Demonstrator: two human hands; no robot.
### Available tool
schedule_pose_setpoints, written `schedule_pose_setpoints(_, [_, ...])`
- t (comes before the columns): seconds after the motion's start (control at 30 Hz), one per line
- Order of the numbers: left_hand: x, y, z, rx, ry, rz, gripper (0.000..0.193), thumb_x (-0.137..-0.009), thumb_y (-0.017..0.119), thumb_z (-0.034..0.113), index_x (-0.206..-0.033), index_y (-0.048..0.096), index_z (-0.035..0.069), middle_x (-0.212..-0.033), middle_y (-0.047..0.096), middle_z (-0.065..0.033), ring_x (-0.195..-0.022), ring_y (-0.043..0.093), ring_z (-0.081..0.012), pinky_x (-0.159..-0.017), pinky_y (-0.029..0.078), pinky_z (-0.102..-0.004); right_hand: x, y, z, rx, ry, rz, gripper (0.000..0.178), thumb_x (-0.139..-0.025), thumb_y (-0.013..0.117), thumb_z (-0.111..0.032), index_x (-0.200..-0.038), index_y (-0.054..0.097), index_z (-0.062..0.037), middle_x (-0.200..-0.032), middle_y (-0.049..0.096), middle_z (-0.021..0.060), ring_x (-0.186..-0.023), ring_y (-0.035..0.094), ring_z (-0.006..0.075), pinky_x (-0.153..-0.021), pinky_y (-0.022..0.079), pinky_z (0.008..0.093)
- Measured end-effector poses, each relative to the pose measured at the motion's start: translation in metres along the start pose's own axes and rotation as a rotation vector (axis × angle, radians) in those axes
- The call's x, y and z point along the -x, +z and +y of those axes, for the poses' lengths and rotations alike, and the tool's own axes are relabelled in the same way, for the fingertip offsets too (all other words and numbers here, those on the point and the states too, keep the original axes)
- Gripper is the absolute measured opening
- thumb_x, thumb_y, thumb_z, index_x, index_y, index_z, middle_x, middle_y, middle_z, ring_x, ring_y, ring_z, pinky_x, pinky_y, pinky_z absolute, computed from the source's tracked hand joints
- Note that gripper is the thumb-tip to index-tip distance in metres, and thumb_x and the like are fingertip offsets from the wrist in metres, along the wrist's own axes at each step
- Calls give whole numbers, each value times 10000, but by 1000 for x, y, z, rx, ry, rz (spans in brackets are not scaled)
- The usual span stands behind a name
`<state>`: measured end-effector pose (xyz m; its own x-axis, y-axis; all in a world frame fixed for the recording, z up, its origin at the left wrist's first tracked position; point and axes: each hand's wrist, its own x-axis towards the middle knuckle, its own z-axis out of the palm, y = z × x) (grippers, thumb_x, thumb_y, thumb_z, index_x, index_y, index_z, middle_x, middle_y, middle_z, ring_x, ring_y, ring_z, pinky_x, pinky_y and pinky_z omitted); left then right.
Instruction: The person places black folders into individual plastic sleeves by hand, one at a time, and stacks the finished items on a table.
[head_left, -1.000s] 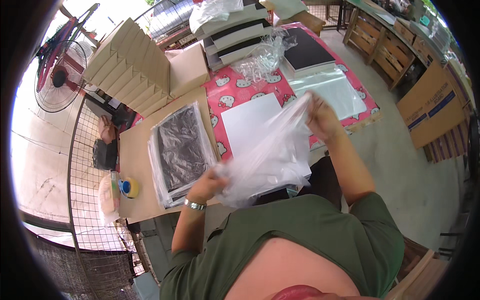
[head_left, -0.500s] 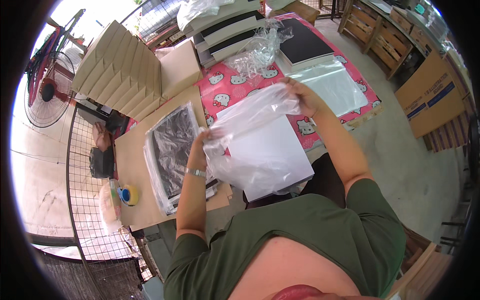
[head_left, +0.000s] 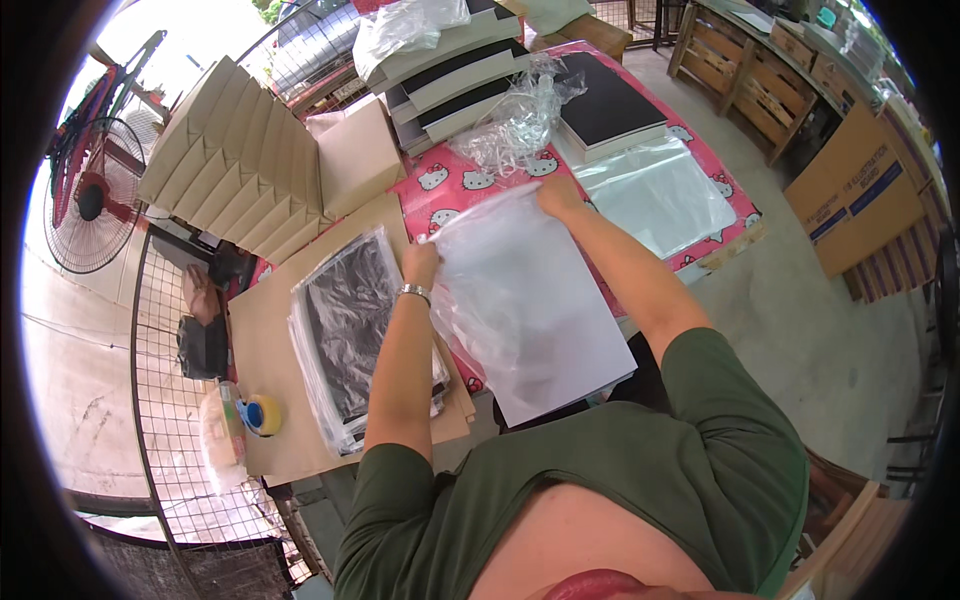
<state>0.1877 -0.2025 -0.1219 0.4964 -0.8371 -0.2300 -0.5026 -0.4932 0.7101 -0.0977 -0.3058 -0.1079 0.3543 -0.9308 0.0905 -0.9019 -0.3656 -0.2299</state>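
A thin clear plastic bag point(head_left: 470, 265) is stretched between my two hands over the far part of a stack of white boards point(head_left: 565, 335). My left hand point(head_left: 421, 262) is closed on the bag's left corner. At the far right corner, my right hand point(head_left: 560, 196) grips the bag's edge, its fingertips partly hidden. The bag drapes over the left side of the white boards, whose near end juts out past the table toward my lap. Left of them lies a pile of dark boards in clear plastic point(head_left: 350, 325), beside my left forearm.
Brown cardboard point(head_left: 255, 345) lies under the wrapped pile, with a tape roll point(head_left: 262, 414) on it. Folded brown cartons point(head_left: 235, 165) stand far left. Black and white boards point(head_left: 460, 85), crumpled plastic point(head_left: 515, 120), a black-topped stack point(head_left: 610, 95) and flat clear bags point(head_left: 655, 195) lie farther back.
Both hands have moved away from me, carrying the bag's edge to the far end of the white boards. The right hand also shifted left. More of the white surface shows near me.
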Motion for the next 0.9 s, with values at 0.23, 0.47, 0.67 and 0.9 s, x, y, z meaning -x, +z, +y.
schedule_pose_setpoints(0.23, [106,-154,116,585,19,-78,199,-815,504,233,-746,565,56,-676,560,-46,-525,526,-163,-464,426,-300,22,-190,-20,-815,-125,-30,200,-823,484,-119,-920,606,5,-860,617,117,-750,607,206,-662,497,323])
schedule_pose_setpoints(0.47, [229,-216,161,668,-50,-348,151,-827,474,181,-812,554,54,-684,567,-34,-501,518,-141,-459,449,-268,150,-290,-24,-1679,-181,-336,305,-825,514,-50,-1127,499,-7,-867,601,29,-674,585,84,-616,508,232])
schedule_pose_setpoints(0.67, [200,-160,56,463,-14,-394,103,-785,538,138,-726,519,56,-623,495,-17,-429,354,-111,-405,358,-252,172,-141,38,-2044,-136,-480,333,-836,549,-68,-1159,485,-15,-987,610,61,-798,611,145,-758,512,291])
schedule_pose_setpoints(0.9, [187,-13,-109,1045,-323,-336,289,-860,517,243,-931,559,-34,-819,589,-98,-738,593,-199,-613,499,-311,218,-2,34,-2185,408,-305,144,-856,546,-76,-992,560,-33,-846,583,15,-818,553,109,-668,449,232])
